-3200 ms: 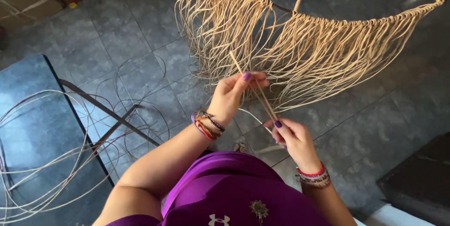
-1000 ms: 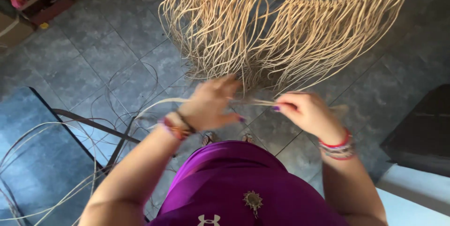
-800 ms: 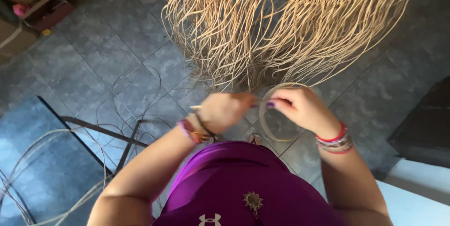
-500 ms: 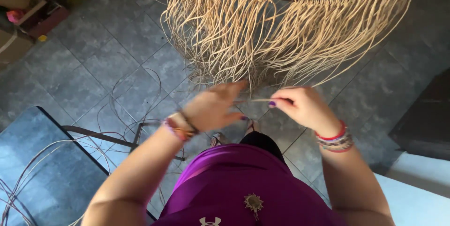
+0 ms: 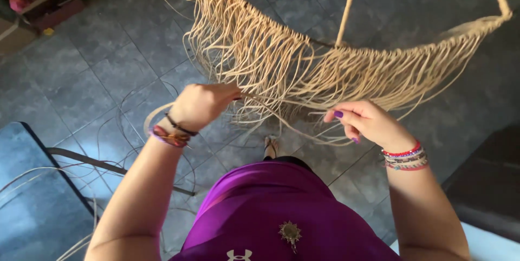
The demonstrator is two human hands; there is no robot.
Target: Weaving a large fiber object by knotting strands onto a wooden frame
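A single pale tan wicker strand (image 5: 281,113) runs roughly left to right across the middle of the view, just below the hanging fringe of loose tan reed ends (image 5: 303,71) that falls from a curved, half-woven rattan frame (image 5: 487,23). The left hand (image 5: 203,104) is closed in a fist around the strand's left end, and the strand's tail appears to loop out behind the wrist and curve down towards the floor. The right hand (image 5: 365,123) sits at the other end, thumb and fingers drawn together as if pinching, though whether the strand is actually caught between them cannot be told, since the fine reeds blur together there. The strand's long axis therefore lies between the two hands, nearly level, with the left hand slightly farther from the body and the right one slightly nearer. Both wrists carry stacked bead bracelets (image 5: 405,158). Nearest the camera is the person's purple shirt (image 5: 281,212), and a sandalled foot (image 5: 270,144) shows on the grey stone-tile floor (image 5: 97,60). To the near left, more loose reeds lie coiled (image 5: 32,185) over a dark metal frame (image 5: 81,158).
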